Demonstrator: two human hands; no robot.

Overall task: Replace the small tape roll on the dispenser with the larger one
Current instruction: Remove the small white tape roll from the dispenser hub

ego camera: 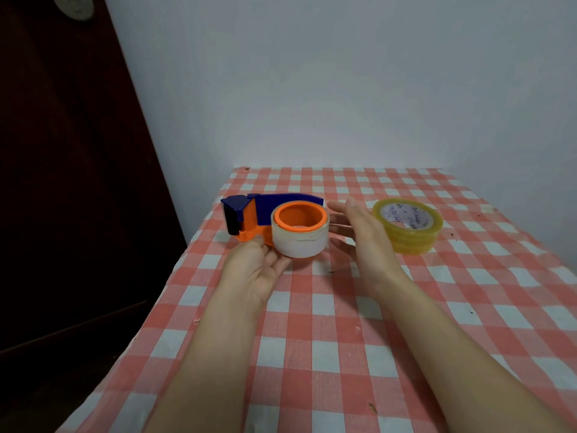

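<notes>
Two hands at frame center, both w/ fingers straight, holding nothing. Left hand point(254, 270) palm-up, fingertips touching the dispenser point(249, 214) base and small tape roll point(299, 242), which sits on the orange hub. Right hand point(362, 235) spread wide just right of that roll, in front of the larger yellow roll point(412, 232) lying flat on the checkered cloth point(312, 354), center-right.

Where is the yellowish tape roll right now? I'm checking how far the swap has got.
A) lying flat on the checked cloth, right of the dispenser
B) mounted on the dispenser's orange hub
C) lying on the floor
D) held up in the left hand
A: the yellowish tape roll lies flat on the checked cloth, while the orange hub of the dispenser carries the whitish roll.
</notes>
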